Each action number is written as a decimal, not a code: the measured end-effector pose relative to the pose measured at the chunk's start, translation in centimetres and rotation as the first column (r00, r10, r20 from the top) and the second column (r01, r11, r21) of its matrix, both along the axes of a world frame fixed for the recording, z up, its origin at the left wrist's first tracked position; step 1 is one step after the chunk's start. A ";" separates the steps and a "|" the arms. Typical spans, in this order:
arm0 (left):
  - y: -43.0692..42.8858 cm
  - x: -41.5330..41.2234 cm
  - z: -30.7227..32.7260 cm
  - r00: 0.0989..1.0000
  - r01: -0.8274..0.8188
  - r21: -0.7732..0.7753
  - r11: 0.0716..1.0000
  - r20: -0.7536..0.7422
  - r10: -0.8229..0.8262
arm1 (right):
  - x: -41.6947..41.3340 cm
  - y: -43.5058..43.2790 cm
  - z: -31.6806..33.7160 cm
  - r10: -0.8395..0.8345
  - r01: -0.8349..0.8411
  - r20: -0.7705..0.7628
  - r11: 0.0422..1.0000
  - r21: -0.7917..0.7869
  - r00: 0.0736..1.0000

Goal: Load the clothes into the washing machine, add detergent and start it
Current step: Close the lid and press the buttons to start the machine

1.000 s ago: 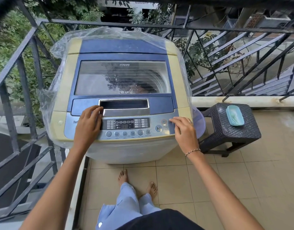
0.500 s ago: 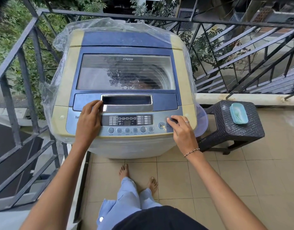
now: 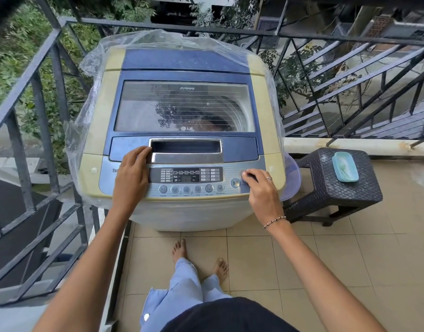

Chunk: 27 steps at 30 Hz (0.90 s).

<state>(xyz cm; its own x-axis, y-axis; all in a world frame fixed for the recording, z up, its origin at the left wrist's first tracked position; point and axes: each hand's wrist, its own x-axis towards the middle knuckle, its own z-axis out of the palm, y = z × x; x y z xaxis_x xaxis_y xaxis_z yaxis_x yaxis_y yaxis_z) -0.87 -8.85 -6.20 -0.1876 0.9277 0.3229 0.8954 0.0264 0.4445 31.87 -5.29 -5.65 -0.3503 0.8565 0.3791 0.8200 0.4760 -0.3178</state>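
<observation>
A blue and cream top-loading washing machine (image 3: 182,65) stands in front of me with its glass lid (image 3: 184,106) closed. Dark laundry shows dimly through the glass. My left hand (image 3: 130,177) lies flat on the control panel (image 3: 186,175), fingers touching the left end of the lid handle (image 3: 186,150). My right hand (image 3: 262,191) rests at the panel's right end, with a fingertip on a round button just right of the start/pause button (image 3: 235,183). Neither hand holds anything.
Clear plastic sheeting (image 3: 79,133) drapes the machine's back and sides. A dark woven stool (image 3: 338,188) stands to the right with a teal lidded box (image 3: 345,166) on it. Black metal railings (image 3: 38,121) close off the left and the back. My bare feet (image 3: 180,250) stand on beige tiles.
My right hand slid from the panel's right corner inward onto the round button beside start/pause. The left hand stayed by the lid handle. The view shifted slightly.
</observation>
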 end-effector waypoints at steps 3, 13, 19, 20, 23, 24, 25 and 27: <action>0.0 0.0 0.0 1.000 0.002 0.003 1.000 0.001 -0.002 | 0.0 0.1 0.2 -0.003 0.003 0.009 1.000 -0.009 1.000; 0.0 0.0 0.1 1.000 -0.008 -0.008 1.000 0.007 0.008 | -0.2 -0.2 0.9 -0.013 0.012 -0.011 0.999 -0.044 1.000; 0.0 0.0 0.1 1.000 -0.010 -0.006 1.000 0.011 0.010 | -0.2 -0.2 0.9 -0.016 0.015 -0.025 0.999 -0.030 1.000; 0.0 0.0 0.1 1.000 -0.010 -0.005 1.000 0.009 0.010 | -0.2 -0.2 0.9 -0.012 0.011 -0.027 1.000 -0.027 1.000; 0.0 0.0 0.1 1.000 -0.011 -0.004 1.000 -0.001 0.011 | -0.1 -0.1 0.9 -0.007 0.006 -0.042 0.999 -0.038 0.999; 0.0 0.0 0.1 1.000 -0.012 -0.004 1.000 -0.006 0.012 | -0.1 -0.2 1.0 -0.008 0.007 -0.044 0.999 -0.044 0.999; 0.0 0.1 0.2 1.000 -0.014 -0.005 1.000 -0.010 0.014 | 0.0 -0.2 1.0 -0.007 0.005 -0.045 0.999 -0.048 0.999; 0.0 0.1 0.3 1.000 -0.019 -0.002 1.000 -0.010 0.019 | 0.0 -0.2 1.2 0.003 -0.005 -0.052 0.999 -0.040 0.999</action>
